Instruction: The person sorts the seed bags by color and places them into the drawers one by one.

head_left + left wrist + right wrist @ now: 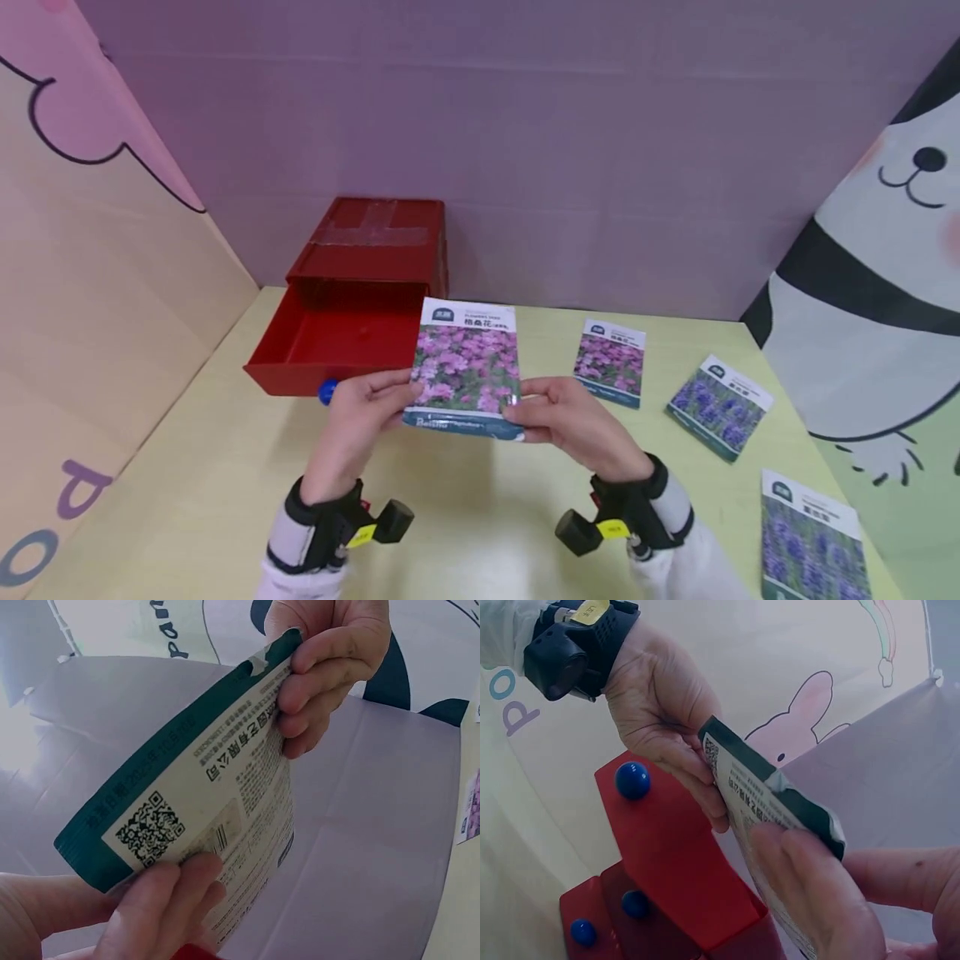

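Note:
Both hands hold one flower seed packet [467, 367] up over the table, its pink-flower front facing the head camera. My left hand [367, 417] pinches its left edge, thumb in front and fingers behind. At the opposite edge my right hand [577, 421] pinches it the same way. The packet's printed back, with a QR code and a teal strip, shows in the left wrist view, where the left fingers [161, 900] lie against it. Just left of the packet, a red drawer [345, 333] with a blue knob [327, 391] is pulled out of its red cabinet [375, 242].
To the right on the pale table [465, 533] lie another pink-flower packet [611, 362] and two purple-flower packets, one farther back [720, 408] and one near the right edge [813, 542]. A purple backdrop [525, 150] stands behind, with printed panels at both sides.

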Available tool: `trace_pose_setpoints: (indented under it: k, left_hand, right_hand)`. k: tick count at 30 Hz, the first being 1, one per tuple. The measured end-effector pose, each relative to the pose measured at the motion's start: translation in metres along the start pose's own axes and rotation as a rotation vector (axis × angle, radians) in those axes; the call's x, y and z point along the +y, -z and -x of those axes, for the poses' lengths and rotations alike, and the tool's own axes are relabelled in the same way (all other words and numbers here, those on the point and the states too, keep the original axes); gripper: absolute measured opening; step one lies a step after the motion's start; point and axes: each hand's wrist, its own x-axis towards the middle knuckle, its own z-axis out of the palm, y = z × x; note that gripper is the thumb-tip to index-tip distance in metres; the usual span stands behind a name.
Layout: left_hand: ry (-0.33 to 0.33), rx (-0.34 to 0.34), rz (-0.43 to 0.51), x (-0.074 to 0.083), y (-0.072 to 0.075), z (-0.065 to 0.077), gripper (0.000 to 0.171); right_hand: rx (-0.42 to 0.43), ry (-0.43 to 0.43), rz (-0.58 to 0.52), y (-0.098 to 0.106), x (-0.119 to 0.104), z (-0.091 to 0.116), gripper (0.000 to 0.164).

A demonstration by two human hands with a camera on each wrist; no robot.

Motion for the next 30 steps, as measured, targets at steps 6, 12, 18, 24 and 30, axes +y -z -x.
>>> trace_pose_setpoints:
  k: [6, 12, 18, 24, 30]
  left_hand:
    - [0.002, 0.077, -0.001, 0.01, 0.014, 0.008, 0.042]
    - [-0.011, 0.116, -0.052, 0.018, 0.027, 0.014, 0.049]
    - [-0.006, 0.151, -0.068, 0.021, 0.04, 0.016, 0.054]
    - [-0.059, 0.135, 0.003, 0.023, 0.053, 0.018, 0.057]
    - [-0.084, 0.129, 0.113, 0.024, 0.064, 0.018, 0.059]
  right_hand:
    - [-0.021, 0.022, 0.029, -0.013, -0.013, -0.011, 0.035]
    - [-0.044, 0.034, 0.046, -0.024, -0.023, -0.02, 0.032]
    - [-0.096, 0.045, 0.051, -0.035, -0.033, -0.029, 0.029]
    - [-0.124, 0.046, 0.048, -0.045, -0.038, -0.039, 0.027]
    - [-0.125, 0.051, 0.034, -0.053, -0.038, -0.049, 0.023]
